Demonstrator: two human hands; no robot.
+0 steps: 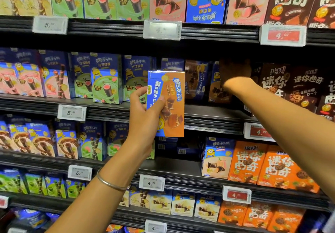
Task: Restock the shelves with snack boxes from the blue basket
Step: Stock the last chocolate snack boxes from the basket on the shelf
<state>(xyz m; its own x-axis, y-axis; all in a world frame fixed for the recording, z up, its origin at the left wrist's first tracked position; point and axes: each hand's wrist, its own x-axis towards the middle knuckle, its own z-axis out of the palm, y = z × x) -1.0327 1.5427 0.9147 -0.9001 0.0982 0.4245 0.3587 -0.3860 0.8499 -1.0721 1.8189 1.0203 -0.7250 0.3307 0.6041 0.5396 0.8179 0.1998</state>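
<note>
My left hand grips a blue and orange snack box upright in front of the second shelf, thumb across its front. My right hand reaches deep into the shadow of that same shelf, among brown and blue snack boxes; it rests against one of them, and whether its fingers close on it is hidden in the dark. The blue basket is out of view.
Black shelves run across the view, packed with upright boxes: green and pink ones at left, dark brown ones at right, orange ones below. A gap sits on the third shelf under my held box. Price tags line the shelf edges.
</note>
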